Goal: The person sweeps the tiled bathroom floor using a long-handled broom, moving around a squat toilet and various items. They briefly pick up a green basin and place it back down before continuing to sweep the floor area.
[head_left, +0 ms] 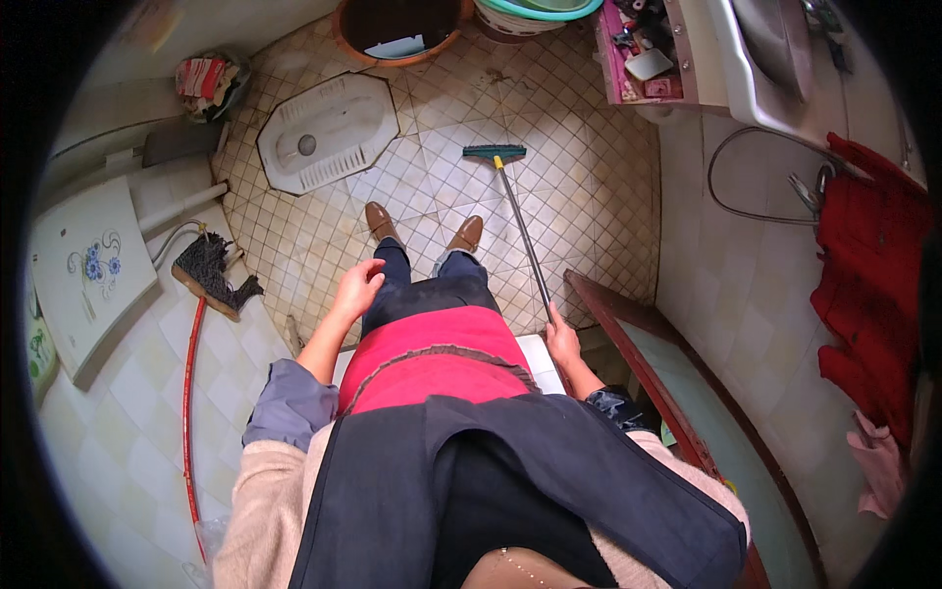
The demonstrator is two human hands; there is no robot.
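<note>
My right hand (563, 342) grips the dark handle of a floor scrub brush (524, 221). The brush's green head (494, 152) with a yellow collar rests on the tiled floor, ahead of my right shoe. My left hand (360, 287) hangs by my left thigh with nothing in it, its fingers loosely bent and apart. A white ceramic squat toilet (335, 121) is set into the floor ahead and to the left, beyond my brown shoes (381, 221).
A brown tub of dark water (344, 33) stands at the far wall beside stacked basins (541, 11). At left, a red-handled mop (190, 397) leans near a white cistern (92, 272). On the right are a sink (743, 88), red cloth (868, 294) and a wood-framed door (625, 331).
</note>
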